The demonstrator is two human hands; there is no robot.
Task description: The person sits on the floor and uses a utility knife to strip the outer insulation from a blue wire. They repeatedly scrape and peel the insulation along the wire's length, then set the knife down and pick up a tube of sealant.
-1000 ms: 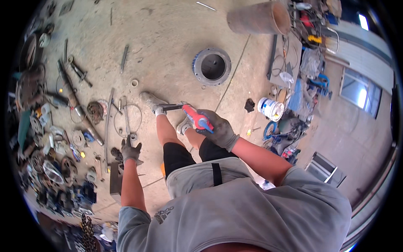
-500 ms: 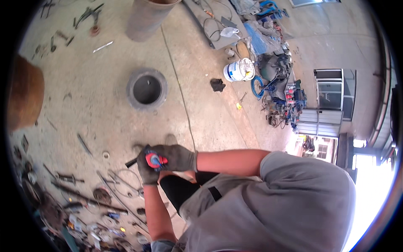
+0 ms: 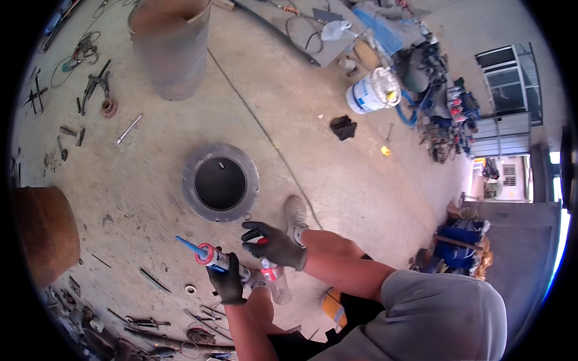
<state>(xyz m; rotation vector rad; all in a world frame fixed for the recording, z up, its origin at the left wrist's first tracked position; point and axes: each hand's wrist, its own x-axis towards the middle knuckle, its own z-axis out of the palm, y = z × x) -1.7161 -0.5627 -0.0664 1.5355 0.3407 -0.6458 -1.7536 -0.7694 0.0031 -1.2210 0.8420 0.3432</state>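
Note:
My gloved left hand (image 3: pixel 226 281) is wrapped round a sealant cartridge (image 3: pixel 218 259) with a red collar and a long blue nozzle pointing up and left. To its right, my gloved right hand (image 3: pixel 274 245) has curled fingers round a small red thing (image 3: pixel 262 240), mostly hidden, of a kind I cannot make out. Below that hand is a clear plastic bottle (image 3: pixel 278 287) with a red label. Beyond both hands, a grey flanged metal cylinder (image 3: pixel 251 185) lies on the floor, its round opening facing up, with a small light piece inside.
A tall rusty drum (image 3: pixel 171 66) stands at the far side, and a brown round container (image 3: pixel 51 234) at the left. A white bucket (image 3: pixel 370 93) and dark cloth (image 3: pixel 343 127) are at the right. Tools and parts, including a thin rod (image 3: pixel 130 129), litter the left floor.
My hands, together on the cartridge before, are now apart. The cartridge has turned from end-on to side-on in my left hand. The view has shifted, and the bottle has come into sight.

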